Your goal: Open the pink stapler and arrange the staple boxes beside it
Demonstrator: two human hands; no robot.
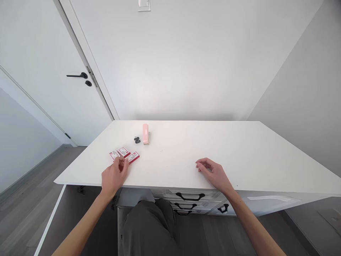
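Several small red-and-white boxes [123, 152] lie together on the left part of the white tabletop [170, 153]. My left hand [114, 176] is at their near side, its fingers curled in and its fingertips over the closest box edges. What it holds, if anything, is hidden. Well to the right, my right hand [213, 172] rests on the tabletop near the front edge. Its fingers are loosely curled together with nothing visible in them. Behind the boxes stands a pink stapler [145, 134]. Small black binder clips [137, 139] sit just left of the stapler.
Under the tabletop's front edge are drawers with black handles [190, 197]. An open cabinet compartment [87, 217] is at the lower left, beside my legs [150, 227]. A wall [181, 71] rises behind the table, and a white door with a black handle [77, 75] stands left.
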